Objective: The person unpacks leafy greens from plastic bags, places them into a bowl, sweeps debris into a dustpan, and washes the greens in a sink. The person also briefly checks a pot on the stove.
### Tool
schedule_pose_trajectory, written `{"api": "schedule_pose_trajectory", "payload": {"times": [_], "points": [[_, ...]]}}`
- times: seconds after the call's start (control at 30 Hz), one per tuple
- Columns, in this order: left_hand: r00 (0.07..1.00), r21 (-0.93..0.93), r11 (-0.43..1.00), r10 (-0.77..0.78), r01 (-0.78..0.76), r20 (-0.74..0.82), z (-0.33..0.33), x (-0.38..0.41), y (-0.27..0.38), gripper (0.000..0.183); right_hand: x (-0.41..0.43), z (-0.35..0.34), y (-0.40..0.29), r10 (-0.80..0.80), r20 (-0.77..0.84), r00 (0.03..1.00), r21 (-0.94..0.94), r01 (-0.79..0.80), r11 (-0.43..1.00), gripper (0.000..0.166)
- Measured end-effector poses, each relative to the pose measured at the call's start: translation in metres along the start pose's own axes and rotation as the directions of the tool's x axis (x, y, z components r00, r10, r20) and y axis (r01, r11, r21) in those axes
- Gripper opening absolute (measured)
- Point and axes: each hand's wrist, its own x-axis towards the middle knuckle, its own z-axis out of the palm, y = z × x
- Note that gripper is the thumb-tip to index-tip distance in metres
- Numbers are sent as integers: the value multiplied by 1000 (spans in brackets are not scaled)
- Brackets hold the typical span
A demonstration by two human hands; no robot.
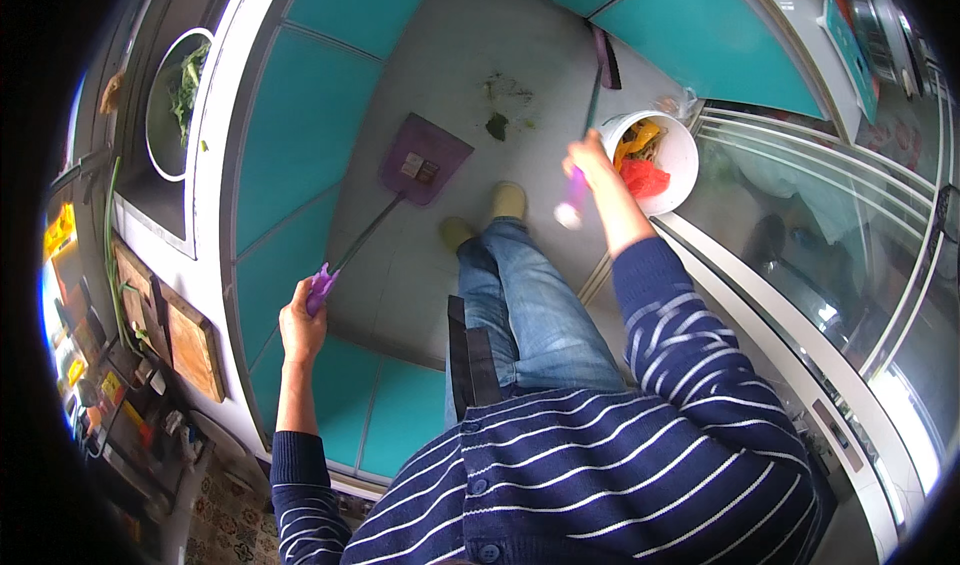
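Note:
My left hand (302,325) grips the purple handle end of a long-handled dustpan (439,149), whose purple pan lies on the grey floor left of my feet. A label is stuck on the pan. In my right hand (589,161) is the handle of a broom, its purple grip end below my fist. The broom's purple head (607,59) with dark bristles rests by the base of the far cabinets. Between pan and broom, a dark green leaf scrap (496,126) and a scatter of dark debris (510,91) lie on the floor.
A white bucket (684,167) holding red and yellow plastic and scraps stands beside my right forearm. Teal cabinets (300,137) line the left and far sides. Leafy greens (185,96) lie in the sink at left. A sliding glass door (810,242) stands at right.

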Motion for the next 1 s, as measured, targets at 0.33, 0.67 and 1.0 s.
{"api": "schedule_pose_trajectory", "payload": {"times": [0.33, 0.67, 1.0], "points": [[999, 22, 999, 30, -29, -42, 8, -5, -3, 35, 5, 136, 20, -50, 11, 999, -412, 50, 910, 80], [999, -21, 998, 51, -52, -13, 5, -4, -1, 36, -60, -73, 115, -32, 218, 976, -969, 220, 110, 78], [992, 53, 993, 106, -109, 68, -11, -11, -23, 37, -150, -113, 100, -15, -27, 1000, -747, -10, 665, 68]]}}
